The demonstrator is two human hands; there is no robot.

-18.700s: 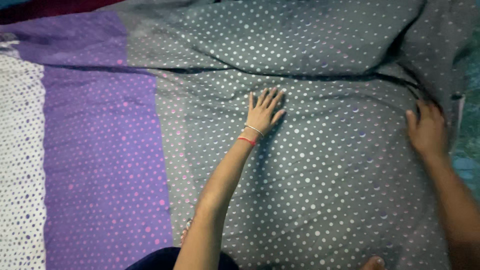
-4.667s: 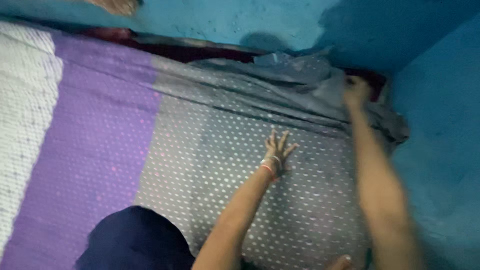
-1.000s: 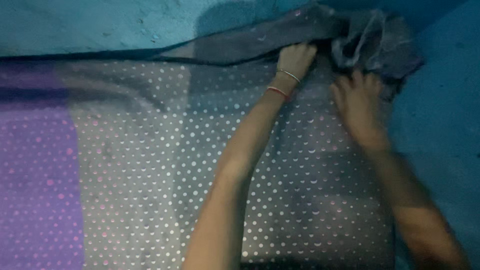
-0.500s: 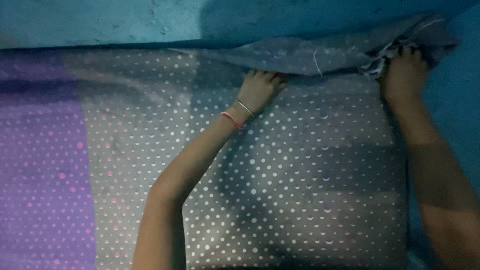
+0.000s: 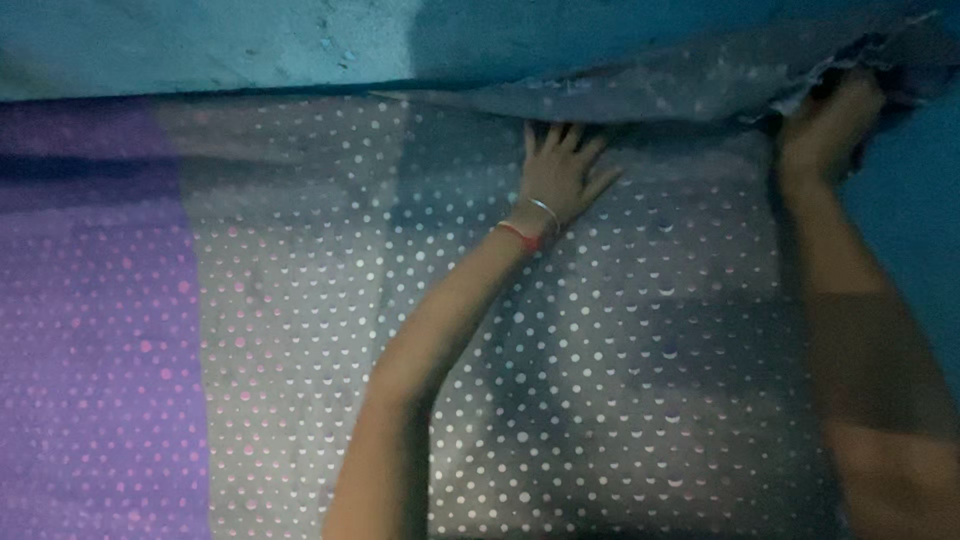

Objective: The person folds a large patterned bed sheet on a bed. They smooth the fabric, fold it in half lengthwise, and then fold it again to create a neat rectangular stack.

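Hands (image 5: 560, 175) — dotted bedsheet (image 5: 620, 380) (teal wall (image 5: 200, 40))

one dotted sheet (image 5: 620, 380), two hands (image 5: 562, 175), two bracelets (image 5: 543, 208)

The grey dotted cotton bedsheet (image 5: 600, 380) lay across the bed, its far edge turned up against the teal plaster wall (image 5: 200, 40). The left hand (image 5: 560, 175) rested flat near that far edge; the right hand (image 5: 825, 130) gripped the sheet's far right corner, well apart.
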